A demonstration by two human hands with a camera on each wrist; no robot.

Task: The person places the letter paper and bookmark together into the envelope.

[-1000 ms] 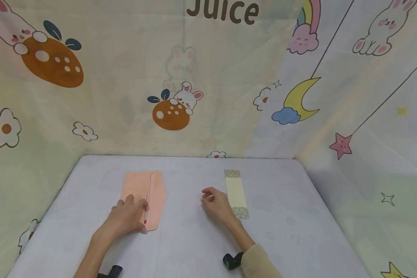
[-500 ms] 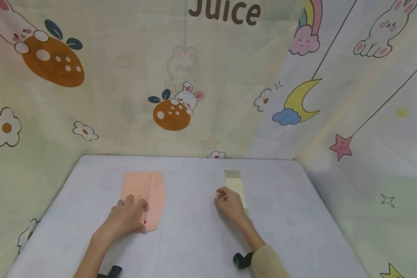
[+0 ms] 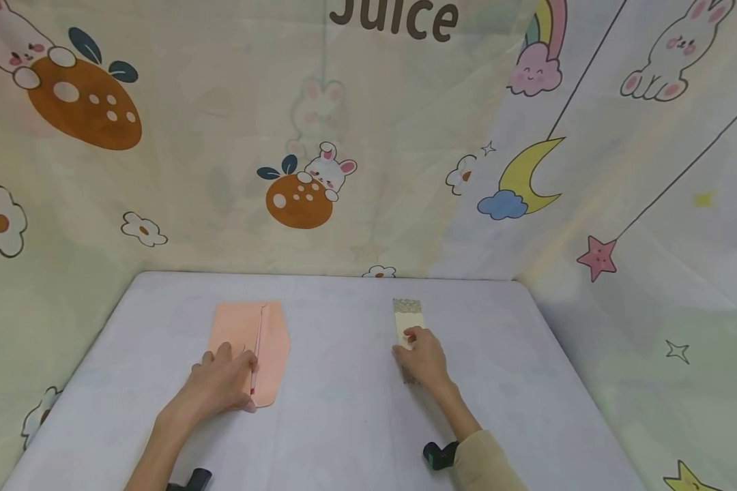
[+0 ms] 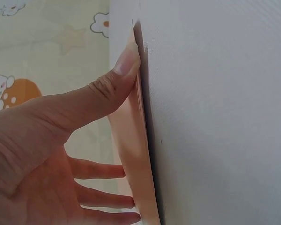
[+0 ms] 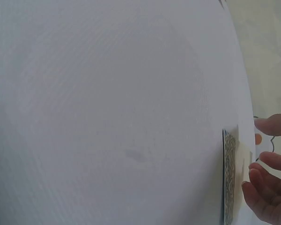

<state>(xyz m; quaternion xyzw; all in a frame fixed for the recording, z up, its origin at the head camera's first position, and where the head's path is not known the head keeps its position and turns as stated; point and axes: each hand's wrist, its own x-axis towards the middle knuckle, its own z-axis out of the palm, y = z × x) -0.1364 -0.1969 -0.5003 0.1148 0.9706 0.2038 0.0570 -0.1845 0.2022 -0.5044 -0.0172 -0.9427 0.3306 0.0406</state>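
There are two hands [image 3: 218, 382] [image 3: 426, 358], two black devices [image 3: 192, 479] [image 3: 439, 455], one peach envelope [image 3: 271, 354], one cream card [image 3: 409, 319] and one table [image 3: 338, 416].

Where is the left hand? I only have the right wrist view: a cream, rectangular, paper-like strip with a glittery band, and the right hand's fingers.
Observer: The left hand rests on a flat peach paper envelope.
Operator: Which side of the strip is that?
Observer: To its left, with white tabletop showing between envelope and strip.
Operator: How do that hand's fingers lie?
Observer: Three fingers are fairly straight, with the thumb on the envelope near an edge.
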